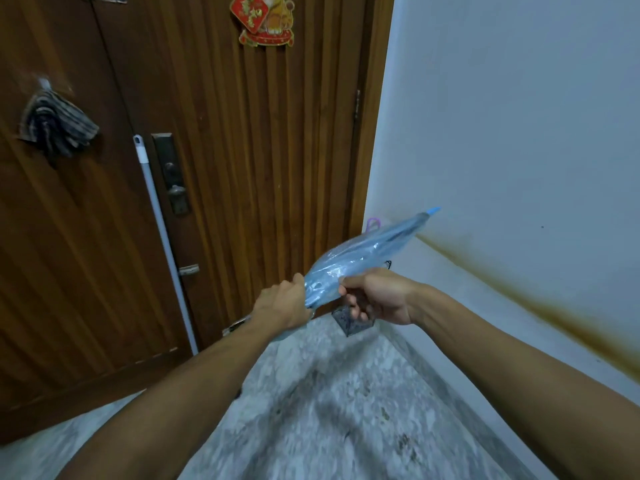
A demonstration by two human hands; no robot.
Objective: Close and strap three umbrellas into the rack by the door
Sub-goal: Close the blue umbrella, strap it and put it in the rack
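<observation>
Holding pale blue see-through umbrella point(360, 259) out in front of me, folded up, canopy bunched and wrinkly, blue tip pointing up-right toward wall point(519, 133). My left hand point(282, 303) clenched round lower end — my right hand point(375, 294) pinching canopy beside it. Wire rack point(351, 322) on floor by door point(242, 150), partly hidden behind my right hand.
</observation>
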